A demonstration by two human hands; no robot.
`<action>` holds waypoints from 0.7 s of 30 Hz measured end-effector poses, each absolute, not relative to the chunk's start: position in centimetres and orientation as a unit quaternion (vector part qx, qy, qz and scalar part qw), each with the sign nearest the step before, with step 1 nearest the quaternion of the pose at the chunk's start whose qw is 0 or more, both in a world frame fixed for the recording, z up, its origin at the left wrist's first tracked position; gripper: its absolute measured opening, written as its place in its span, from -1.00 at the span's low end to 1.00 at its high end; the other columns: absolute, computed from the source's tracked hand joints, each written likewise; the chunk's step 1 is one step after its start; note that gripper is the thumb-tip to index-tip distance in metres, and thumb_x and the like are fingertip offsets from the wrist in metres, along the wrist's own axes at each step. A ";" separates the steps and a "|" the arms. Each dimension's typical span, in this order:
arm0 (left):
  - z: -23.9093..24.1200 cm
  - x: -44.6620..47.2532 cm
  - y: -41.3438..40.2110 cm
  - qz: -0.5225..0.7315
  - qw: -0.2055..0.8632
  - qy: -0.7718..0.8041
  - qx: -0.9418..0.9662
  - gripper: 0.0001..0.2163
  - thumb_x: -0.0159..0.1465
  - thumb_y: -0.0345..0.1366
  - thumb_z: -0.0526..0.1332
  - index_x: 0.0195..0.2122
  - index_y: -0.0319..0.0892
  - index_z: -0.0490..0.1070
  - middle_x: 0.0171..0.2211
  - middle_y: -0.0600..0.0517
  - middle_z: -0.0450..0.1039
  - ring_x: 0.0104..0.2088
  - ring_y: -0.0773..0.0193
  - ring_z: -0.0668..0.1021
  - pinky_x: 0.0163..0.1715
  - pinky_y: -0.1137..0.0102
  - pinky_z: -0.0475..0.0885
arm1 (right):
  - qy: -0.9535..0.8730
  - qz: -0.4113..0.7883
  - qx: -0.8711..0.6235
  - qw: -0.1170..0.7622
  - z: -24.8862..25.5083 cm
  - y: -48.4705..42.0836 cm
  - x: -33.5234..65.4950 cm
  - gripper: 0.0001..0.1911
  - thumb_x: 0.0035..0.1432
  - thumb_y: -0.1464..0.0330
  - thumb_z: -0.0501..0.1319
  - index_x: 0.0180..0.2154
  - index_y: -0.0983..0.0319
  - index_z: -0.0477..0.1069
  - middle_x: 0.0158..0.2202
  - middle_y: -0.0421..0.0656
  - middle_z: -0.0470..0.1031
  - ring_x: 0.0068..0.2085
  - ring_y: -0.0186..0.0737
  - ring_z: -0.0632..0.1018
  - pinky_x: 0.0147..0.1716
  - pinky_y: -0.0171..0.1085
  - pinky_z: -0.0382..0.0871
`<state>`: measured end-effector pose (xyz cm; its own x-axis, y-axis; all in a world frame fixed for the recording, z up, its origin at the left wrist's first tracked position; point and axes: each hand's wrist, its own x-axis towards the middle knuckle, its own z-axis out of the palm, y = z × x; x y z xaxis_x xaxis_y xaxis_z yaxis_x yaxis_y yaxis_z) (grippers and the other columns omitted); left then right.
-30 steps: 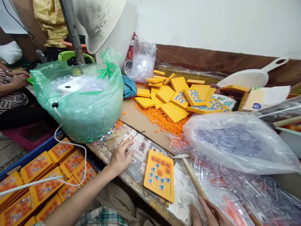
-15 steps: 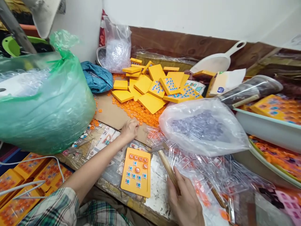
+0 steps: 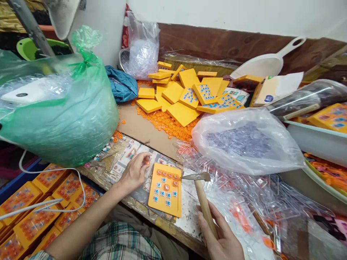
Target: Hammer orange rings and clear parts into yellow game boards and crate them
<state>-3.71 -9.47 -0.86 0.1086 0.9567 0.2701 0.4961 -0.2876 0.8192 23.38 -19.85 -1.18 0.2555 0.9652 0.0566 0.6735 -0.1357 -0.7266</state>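
A yellow square board (image 3: 166,189) with orange and blue pieces set in it lies near the table's front edge. My left hand (image 3: 135,172) rests just left of the board, its fingers pinched on a small orange piece (image 3: 146,162). My right hand (image 3: 221,238) grips the wooden handle of a small hammer (image 3: 202,196). The hammer's metal head hovers at the board's upper right corner.
A big green bag of clear parts (image 3: 56,108) fills the left. A pile of yellow boards (image 3: 187,94) lies over loose orange rings (image 3: 168,124) at the back. A clear bag (image 3: 244,142) sits on the right. Filled boards (image 3: 32,213) lie in a crate below left.
My left hand came back from the orange rings to the board's left edge, now pinching a small orange piece. The hammer head moved to the board's corner. The view shifted slightly.
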 end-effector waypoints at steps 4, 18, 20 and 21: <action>-0.4 -4.0 -11.4 0.415 0.320 0.499 0.690 -0.68 0.21 -0.51 0.07 -0.02 -0.16 0.19 -0.19 -0.04 0.40 -0.18 0.23 0.47 -0.12 0.31 0.42 | -0.563 0.230 -0.720 0.336 -0.3 -20.5 22.8 -0.49 0.16 0.13 0.18 0.09 0.22 0.37 -0.07 -0.12 0.57 -0.06 -0.06 0.57 -0.12 -0.28 0.49; -0.8 -1.1 -13.0 0.348 0.321 0.465 0.749 -0.57 0.20 -0.52 0.09 0.08 -0.11 0.14 -0.18 -0.04 0.45 -0.12 0.15 0.50 -0.07 0.20 0.44 | -0.754 0.022 -0.569 0.328 1.4 -22.1 18.3 -0.46 0.27 0.47 0.09 0.25 0.10 0.14 -0.18 -0.11 0.54 -0.25 -0.27 0.59 -0.31 -0.37 0.46; -0.8 -1.1 -12.8 0.347 0.331 0.468 0.742 -0.55 0.19 -0.53 0.10 0.10 -0.11 0.13 -0.19 -0.03 0.47 -0.13 0.17 0.51 -0.08 0.22 0.44 | -0.758 0.023 -0.576 0.304 1.1 -22.1 18.0 -0.48 0.28 0.47 0.06 0.24 0.08 0.17 -0.20 -0.13 0.54 -0.31 -0.31 0.59 -0.37 -0.40 0.45; -0.7 -1.1 -12.7 0.350 0.336 0.470 0.737 -0.55 0.19 -0.53 0.10 0.10 -0.11 0.13 -0.20 -0.02 0.48 -0.14 0.18 0.51 -0.08 0.24 0.45 | -0.758 0.024 -0.580 0.298 1.0 -22.0 17.9 -0.48 0.28 0.48 0.05 0.24 0.07 0.18 -0.21 -0.14 0.54 -0.34 -0.33 0.58 -0.38 -0.41 0.44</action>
